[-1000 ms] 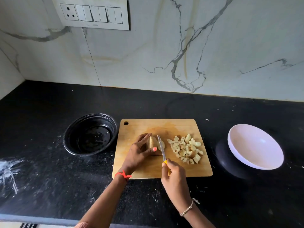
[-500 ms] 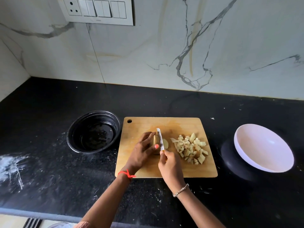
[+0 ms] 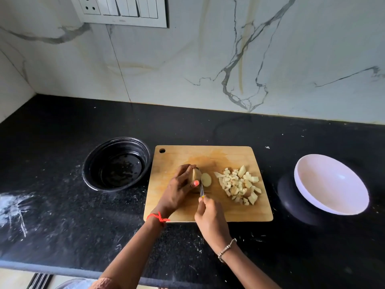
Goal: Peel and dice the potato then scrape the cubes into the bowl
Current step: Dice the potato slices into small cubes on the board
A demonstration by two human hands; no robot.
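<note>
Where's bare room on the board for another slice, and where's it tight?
Free: the far strip of the board, behind the potato and cubes; also its near right corner, between the right hand and the board's right edge. Tight: mid-board, where the left hand grips the potato, with the knife between it and the slice, which lies just short of the cubes.

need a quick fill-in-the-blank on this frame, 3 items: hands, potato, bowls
1. The right hand grips a ____ by its handle.
2. The left hand holds the potato piece on the wooden ____.
3. The bowl nearest the potato cubes is ____ in colour.

Missing words: knife; cutting board; white.
</note>
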